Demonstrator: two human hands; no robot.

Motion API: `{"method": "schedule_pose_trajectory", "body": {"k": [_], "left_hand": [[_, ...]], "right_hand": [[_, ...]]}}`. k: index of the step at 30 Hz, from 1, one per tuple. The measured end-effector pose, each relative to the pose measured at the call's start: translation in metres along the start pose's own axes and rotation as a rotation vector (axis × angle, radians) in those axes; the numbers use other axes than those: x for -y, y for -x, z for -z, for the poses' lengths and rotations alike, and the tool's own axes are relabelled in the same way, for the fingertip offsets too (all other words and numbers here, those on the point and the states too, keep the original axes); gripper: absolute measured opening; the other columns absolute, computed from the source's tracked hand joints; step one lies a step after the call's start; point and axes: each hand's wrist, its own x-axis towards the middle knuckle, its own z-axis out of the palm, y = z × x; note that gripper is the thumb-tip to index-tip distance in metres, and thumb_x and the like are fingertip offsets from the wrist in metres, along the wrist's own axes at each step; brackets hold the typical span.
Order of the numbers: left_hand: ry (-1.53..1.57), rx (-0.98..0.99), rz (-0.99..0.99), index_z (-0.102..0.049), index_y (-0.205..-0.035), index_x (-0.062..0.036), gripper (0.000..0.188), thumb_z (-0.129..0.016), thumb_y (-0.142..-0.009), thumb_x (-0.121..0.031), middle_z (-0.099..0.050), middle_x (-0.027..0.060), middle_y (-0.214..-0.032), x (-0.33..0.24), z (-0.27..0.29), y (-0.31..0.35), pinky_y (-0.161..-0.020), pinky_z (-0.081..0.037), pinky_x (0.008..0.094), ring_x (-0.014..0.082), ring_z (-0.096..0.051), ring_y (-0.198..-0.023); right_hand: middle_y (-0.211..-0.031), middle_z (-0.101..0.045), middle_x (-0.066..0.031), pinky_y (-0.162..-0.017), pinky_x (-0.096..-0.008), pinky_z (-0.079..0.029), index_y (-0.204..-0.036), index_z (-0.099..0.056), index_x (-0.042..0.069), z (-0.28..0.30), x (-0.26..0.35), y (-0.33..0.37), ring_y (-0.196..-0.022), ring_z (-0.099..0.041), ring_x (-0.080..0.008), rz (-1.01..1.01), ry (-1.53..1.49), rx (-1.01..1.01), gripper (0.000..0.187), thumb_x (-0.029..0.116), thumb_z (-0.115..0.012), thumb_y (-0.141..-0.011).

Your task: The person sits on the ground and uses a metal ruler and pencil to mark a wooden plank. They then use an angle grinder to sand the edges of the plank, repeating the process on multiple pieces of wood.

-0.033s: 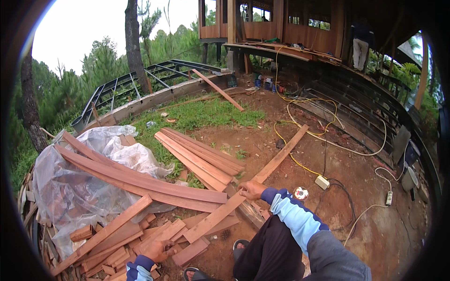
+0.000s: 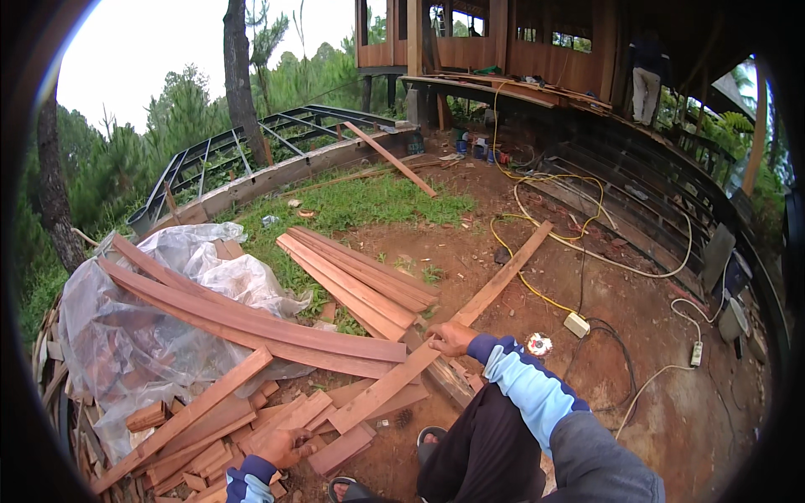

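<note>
1. Outdoors on bare reddish dirt (image 2: pixel 671 394) with a grass patch (image 2: pixel 360 205), beside a wooden building (image 2: pixel 520 50).
2. Right hand (image 2: pixel 451 339) is curled around a long plank (image 2: pixel 457 323) lying slanted across the ground.
3. Left hand (image 2: pixel 281 447) rests on the scrap wood pile (image 2: pixel 210 440); can't tell its grip.
4. Yellow cable (image 2: pixel 545 197) snakes across the dirt, plastic sheet (image 2: pixel 126 335) covers boards on the left.

No packages, labels, signs, screens.
</note>
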Motion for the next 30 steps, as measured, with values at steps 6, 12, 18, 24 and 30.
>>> {"method": "schedule_pose_trajectory", "body": {"k": [6,12,18,24,30], "left_hand": [[-0.014,0.051,0.058,-0.065,-0.113,-0.0105,0.048,-0.066,-0.082,-0.047,-0.069,0.0143,-0.087,-0.010,0.004,-0.002,-0.077,-0.051,0.0401,0.0313,-0.066,-0.086],[-0.041,0.045,0.025,-0.065,-0.111,-0.0054,0.044,-0.068,-0.082,-0.039,-0.068,0.0174,-0.090,-0.007,-0.002,0.002,-0.075,-0.050,0.0402,0.0328,-0.065,-0.085],[-0.072,-0.022,0.114,-0.065,-0.103,-0.0049,0.035,-0.069,-0.079,-0.029,-0.067,0.0204,-0.089,0.032,-0.011,0.000,-0.077,-0.050,0.0434,0.0364,-0.064,-0.087],[-0.188,-0.001,0.386,-0.067,-0.107,-0.0086,0.038,-0.069,-0.079,-0.035,-0.067,0.0191,-0.100,0.062,-0.007,0.020,-0.083,-0.049,0.0461,0.0362,-0.062,-0.098],[-0.312,0.015,0.426,-0.067,-0.101,-0.0056,0.034,-0.068,-0.080,-0.032,-0.067,0.0210,-0.099,0.063,-0.020,0.022,-0.083,-0.050,0.0455,0.0364,-0.063,-0.099]], "right_hand": [[-0.098,-0.066,-0.0241,-0.081,-0.0418,-0.050,-0.111,-0.061,-0.003,0.006,0.003,0.004,-0.095,-0.064,-0.0368,-0.032,-0.007,0.008,0.038,0.023,-0.061,-0.084],[-0.098,-0.066,-0.0241,-0.082,-0.0426,-0.050,-0.111,-0.061,-0.002,0.001,0.001,0.003,-0.095,-0.064,-0.0376,-0.007,0.003,0.008,0.037,0.023,-0.062,-0.083],[-0.098,-0.067,-0.0230,-0.081,-0.0411,-0.050,-0.110,-0.060,-0.002,0.020,0.023,0.003,-0.093,-0.065,-0.0350,-0.086,-0.083,0.033,0.033,0.019,-0.061,-0.084],[-0.101,-0.066,-0.0227,-0.082,-0.0401,-0.050,-0.114,-0.057,-0.005,0.015,0.021,0.002,-0.096,-0.065,-0.0328,-0.012,-0.147,-0.026,0.036,0.016,-0.060,-0.086],[-0.100,-0.066,-0.0228,-0.081,-0.0397,-0.050,-0.115,-0.057,-0.004,0.012,0.020,0.001,-0.094,-0.065,-0.0324,-0.034,-0.150,-0.019,0.035,0.016,-0.059,-0.087]]}}
